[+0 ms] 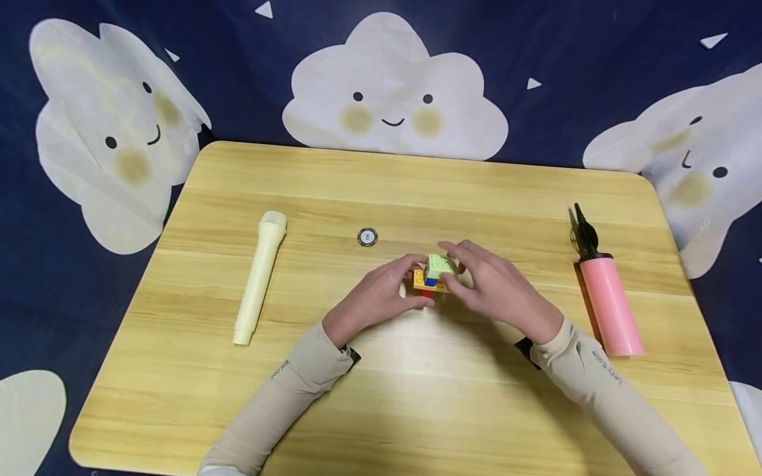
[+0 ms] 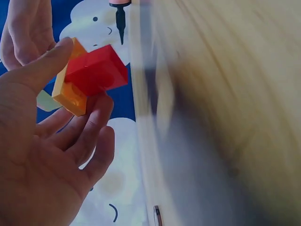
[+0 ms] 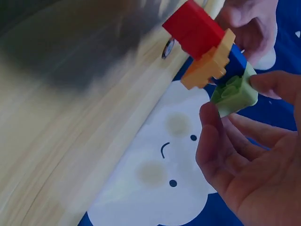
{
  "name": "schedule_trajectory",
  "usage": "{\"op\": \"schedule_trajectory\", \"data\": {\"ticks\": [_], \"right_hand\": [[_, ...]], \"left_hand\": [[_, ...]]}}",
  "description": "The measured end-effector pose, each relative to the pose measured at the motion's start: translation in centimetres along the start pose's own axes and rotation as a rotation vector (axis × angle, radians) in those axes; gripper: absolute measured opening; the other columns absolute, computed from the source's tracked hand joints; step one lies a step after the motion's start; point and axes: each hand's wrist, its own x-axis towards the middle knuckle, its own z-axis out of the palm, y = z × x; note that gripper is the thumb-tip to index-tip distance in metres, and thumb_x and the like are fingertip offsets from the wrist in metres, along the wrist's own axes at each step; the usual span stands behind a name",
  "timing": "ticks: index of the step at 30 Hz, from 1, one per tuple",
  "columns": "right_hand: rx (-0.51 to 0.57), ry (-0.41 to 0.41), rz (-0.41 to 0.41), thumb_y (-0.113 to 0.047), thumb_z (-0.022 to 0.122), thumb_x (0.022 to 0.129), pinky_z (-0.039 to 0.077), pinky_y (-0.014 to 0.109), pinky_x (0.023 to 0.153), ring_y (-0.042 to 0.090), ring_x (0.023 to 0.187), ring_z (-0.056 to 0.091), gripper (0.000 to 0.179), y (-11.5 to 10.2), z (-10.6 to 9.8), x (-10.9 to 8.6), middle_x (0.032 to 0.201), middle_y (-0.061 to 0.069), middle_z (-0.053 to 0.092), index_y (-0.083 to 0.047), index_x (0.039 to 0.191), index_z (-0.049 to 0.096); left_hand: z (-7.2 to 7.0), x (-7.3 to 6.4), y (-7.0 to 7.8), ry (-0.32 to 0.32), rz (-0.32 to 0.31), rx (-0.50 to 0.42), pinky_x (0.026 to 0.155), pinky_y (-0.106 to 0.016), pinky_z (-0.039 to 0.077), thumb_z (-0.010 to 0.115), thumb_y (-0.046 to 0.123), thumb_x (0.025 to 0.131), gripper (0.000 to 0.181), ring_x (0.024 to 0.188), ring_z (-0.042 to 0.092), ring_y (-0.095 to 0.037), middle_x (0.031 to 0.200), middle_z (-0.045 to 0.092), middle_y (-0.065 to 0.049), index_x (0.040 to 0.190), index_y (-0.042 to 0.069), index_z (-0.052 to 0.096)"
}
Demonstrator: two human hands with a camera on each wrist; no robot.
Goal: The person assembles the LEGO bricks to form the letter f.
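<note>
Between both hands is a stack of toy building bricks, raised off the table. A light green brick [image 3: 237, 96] sits on a blue brick [image 3: 236, 63], which joins an orange plate-like brick [image 3: 207, 68]; a red brick [image 3: 195, 29] is fixed to the orange one's other side. My left hand [image 1: 381, 291] grips the orange brick [image 2: 70, 96], its thumb and fingers around the edges near the red brick [image 2: 96, 70]. With thumb and fingers, my right hand [image 1: 497, 281] pinches the light green brick [image 1: 439, 266]. In the head view the red brick is mostly hidden.
On the wooden table [image 1: 381, 410] a cream toy microphone [image 1: 260, 277] lies to the left. A round dark-rimmed chip [image 1: 367, 237] lies beyond the hands. At the right is a pink hand pump [image 1: 613, 304] with a black nozzle. A cloud-print cloth [image 1: 536, 39] hangs behind.
</note>
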Motion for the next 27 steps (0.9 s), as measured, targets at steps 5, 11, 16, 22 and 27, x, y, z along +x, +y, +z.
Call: {"op": "schedule_trajectory", "data": {"ticks": [5,11,16,22,27], "right_hand": [[0.115,-0.012,0.114,-0.021,0.067,0.096,0.053,0.039,0.072,0.023,0.093,0.062,0.047,0.5,-0.7,0.6,0.109,0.011,0.065,-0.003,0.138,0.054],[0.255,-0.020,0.174,-0.019,0.063,0.099,0.052,0.043,0.076,0.025,0.097,0.061,0.035,1.3,-0.9,1.2,0.112,0.010,0.066,-0.003,0.130,0.059],[0.330,-0.033,0.189,-0.017,0.061,0.100,0.052,0.037,0.073,0.021,0.087,0.062,0.027,2.3,-0.6,1.7,0.108,0.007,0.068,-0.004,0.125,0.065],[0.344,-0.104,0.229,-0.013,0.053,0.104,0.049,0.039,0.074,0.024,0.086,0.057,0.031,3.3,-0.5,2.0,0.120,0.014,0.062,-0.002,0.131,0.063],[0.352,-0.142,0.262,-0.010,0.050,0.104,0.046,0.040,0.077,0.025,0.090,0.053,0.033,4.1,-0.3,2.2,0.118,0.015,0.059,0.000,0.134,0.061]], "left_hand": [[-0.2,0.4,0.4,-0.009,-0.007,-0.058,0.091,-0.040,0.051,0.086,0.034,0.079,0.090,0.112,0.060,-0.022,0.123,0.062,-0.006,0.150,0.018,0.032],[-0.2,0.9,0.4,0.009,0.019,-0.045,0.090,-0.038,0.051,0.088,0.027,0.078,0.091,0.112,0.059,-0.020,0.121,0.061,-0.007,0.147,0.019,0.029],[-0.1,1.0,0.1,0.043,0.029,0.017,0.083,-0.035,0.050,0.085,0.033,0.081,0.071,0.105,0.061,-0.022,0.115,0.062,-0.004,0.137,0.016,0.045],[-0.1,1.4,0.0,0.107,0.077,0.189,0.084,-0.031,0.049,0.085,0.045,0.078,0.066,0.101,0.056,-0.017,0.122,0.056,-0.001,0.129,0.012,0.059],[-0.1,2.1,-0.1,0.107,0.082,0.282,0.080,-0.029,0.045,0.082,0.052,0.078,0.072,0.090,0.052,-0.013,0.115,0.058,0.000,0.132,0.010,0.063]]}}
